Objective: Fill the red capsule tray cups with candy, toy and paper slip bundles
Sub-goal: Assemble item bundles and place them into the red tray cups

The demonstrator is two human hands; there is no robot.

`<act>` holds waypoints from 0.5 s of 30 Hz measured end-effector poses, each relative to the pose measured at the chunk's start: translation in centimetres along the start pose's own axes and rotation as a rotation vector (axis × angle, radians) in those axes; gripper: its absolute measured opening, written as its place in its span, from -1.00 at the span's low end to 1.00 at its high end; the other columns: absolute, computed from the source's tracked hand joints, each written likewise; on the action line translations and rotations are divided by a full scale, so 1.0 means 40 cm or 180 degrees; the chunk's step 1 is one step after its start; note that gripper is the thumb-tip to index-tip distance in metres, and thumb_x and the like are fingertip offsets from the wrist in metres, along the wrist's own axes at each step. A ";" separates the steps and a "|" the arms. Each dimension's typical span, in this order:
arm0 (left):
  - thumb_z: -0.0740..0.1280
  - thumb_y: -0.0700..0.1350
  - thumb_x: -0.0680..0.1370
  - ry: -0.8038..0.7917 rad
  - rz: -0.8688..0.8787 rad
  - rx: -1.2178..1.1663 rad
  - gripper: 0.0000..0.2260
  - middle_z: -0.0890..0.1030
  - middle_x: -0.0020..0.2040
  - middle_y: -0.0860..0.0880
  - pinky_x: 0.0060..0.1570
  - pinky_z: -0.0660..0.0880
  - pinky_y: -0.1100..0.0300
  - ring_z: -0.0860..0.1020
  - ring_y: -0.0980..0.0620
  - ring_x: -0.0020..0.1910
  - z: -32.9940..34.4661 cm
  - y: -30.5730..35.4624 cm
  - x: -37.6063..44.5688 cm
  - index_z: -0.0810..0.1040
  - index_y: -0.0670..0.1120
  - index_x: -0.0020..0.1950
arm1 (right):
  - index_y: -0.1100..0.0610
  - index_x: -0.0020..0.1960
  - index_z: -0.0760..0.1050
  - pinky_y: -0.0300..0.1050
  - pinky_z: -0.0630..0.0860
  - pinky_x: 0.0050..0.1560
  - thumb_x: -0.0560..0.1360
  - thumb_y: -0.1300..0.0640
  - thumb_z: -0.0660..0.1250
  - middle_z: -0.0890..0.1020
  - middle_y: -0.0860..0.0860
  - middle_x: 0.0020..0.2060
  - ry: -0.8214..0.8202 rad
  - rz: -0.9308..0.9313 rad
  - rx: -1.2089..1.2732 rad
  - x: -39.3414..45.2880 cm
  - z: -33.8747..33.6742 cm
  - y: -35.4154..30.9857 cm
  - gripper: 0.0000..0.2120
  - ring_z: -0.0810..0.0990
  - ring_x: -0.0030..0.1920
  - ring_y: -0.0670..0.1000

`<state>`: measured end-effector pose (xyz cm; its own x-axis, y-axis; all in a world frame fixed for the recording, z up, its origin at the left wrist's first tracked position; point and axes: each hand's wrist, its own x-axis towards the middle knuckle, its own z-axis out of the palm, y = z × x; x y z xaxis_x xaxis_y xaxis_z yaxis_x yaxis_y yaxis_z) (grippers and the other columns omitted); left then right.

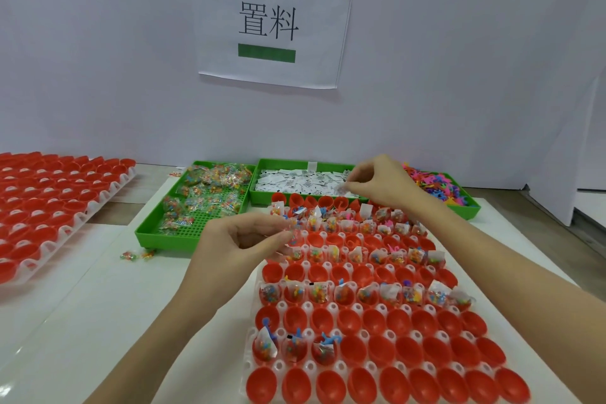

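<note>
Nearest, the red capsule tray (331, 305) has empty cups in its near rows. The left hand (242, 239) pinches a candy packet (292, 237) over the far-left cups; the right hand (380, 182) pinches a paper slip (341, 188) above the slip bin (305, 179). Best to join both before seating them in one empty cup.

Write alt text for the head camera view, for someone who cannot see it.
A person's left hand and right hand each pinch a small clear packet above a red capsule tray whose cups are partly filled with candy bundles. Behind it sit green bins of candy packets, paper slips and colourful toys; a second red tray lies far left.
</note>
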<state>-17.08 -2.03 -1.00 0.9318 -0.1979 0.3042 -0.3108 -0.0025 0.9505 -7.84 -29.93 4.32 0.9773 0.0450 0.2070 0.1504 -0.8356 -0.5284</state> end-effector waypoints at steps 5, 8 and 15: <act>0.53 -0.24 0.47 -0.0304 -0.0186 -0.0170 -0.86 0.75 -0.13 -0.14 -0.10 0.65 0.22 0.74 -0.13 -0.13 0.023 0.024 -0.016 0.76 -0.07 -0.01 | 0.07 -0.09 0.68 -0.23 0.65 -0.11 0.50 0.09 0.51 0.75 -0.04 -0.25 -0.0220 -0.0252 0.0972 -0.202 0.002 -0.073 -0.94 0.73 -0.19 -0.10; 0.57 -0.17 0.44 -0.0532 -0.0169 -0.0050 -0.90 0.75 -0.14 -0.12 -0.12 0.62 0.26 0.73 -0.07 -0.15 0.043 0.046 -0.031 0.75 -0.06 -0.07 | 0.09 -0.09 0.65 -0.21 0.63 -0.15 0.53 0.20 0.47 0.73 -0.01 -0.25 -0.0423 -0.0484 0.1161 -0.308 0.033 -0.095 -0.96 0.73 -0.23 -0.05; 0.56 -0.18 0.47 -0.1027 -0.0132 0.0351 -0.93 0.72 -0.10 -0.07 -0.07 0.63 0.18 0.70 0.05 -0.08 0.073 0.064 -0.057 0.71 -0.09 -0.10 | -0.02 0.01 0.64 -0.03 0.63 -0.09 0.61 0.13 0.39 0.69 -0.06 -0.20 -0.0293 -0.0621 0.1300 -0.416 0.060 -0.093 -0.92 0.69 -0.16 -0.02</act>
<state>-20.55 -4.44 0.55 0.8424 -0.4951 0.2127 -0.3086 -0.1196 0.9436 -24.30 -26.26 0.85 0.9313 0.2440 0.2705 0.3613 -0.5233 -0.7718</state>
